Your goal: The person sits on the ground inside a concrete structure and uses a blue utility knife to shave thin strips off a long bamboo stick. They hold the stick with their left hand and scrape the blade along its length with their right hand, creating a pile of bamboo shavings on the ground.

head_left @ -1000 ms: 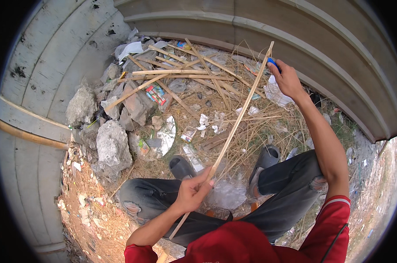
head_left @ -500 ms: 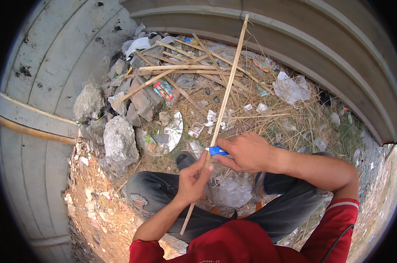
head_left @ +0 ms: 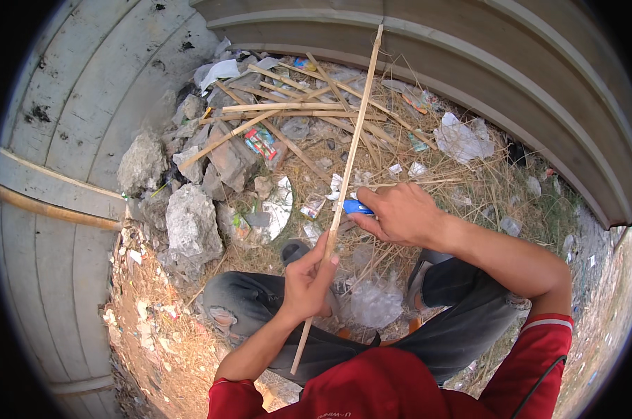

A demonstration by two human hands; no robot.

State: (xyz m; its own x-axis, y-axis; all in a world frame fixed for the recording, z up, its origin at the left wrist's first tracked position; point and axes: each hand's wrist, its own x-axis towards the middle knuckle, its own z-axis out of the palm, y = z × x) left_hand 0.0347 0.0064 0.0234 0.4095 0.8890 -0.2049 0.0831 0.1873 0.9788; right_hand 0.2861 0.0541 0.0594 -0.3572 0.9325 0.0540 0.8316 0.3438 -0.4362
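Observation:
A long, pale bamboo strip [head_left: 358,129] slants up and away from my lap, its far end near the corrugated wall. My left hand [head_left: 307,285] is closed round its lower part, thumb and fingers on either side. In my right hand [head_left: 405,218] is a blue-handled utility knife [head_left: 358,207], gripped between thumb and fingers. The knife's tip meets the strip's right edge, just above my left hand; the blade itself is too small to make out clearly. Both forearms reach in over my bent legs.
More bamboo strips [head_left: 288,107] lie crossed in a heap at the far side. Grey rocks [head_left: 192,222] are piled on the left beside a panelled wall [head_left: 64,91]. Dry grass, a crumpled white plastic bag [head_left: 463,138] and litter cover the ground. A corrugated wall [head_left: 497,63] curves behind.
My right hand and the knife have slid up along the strip, away from my left hand. The strip's far end has swung slightly left. My left hand stays nearly in place.

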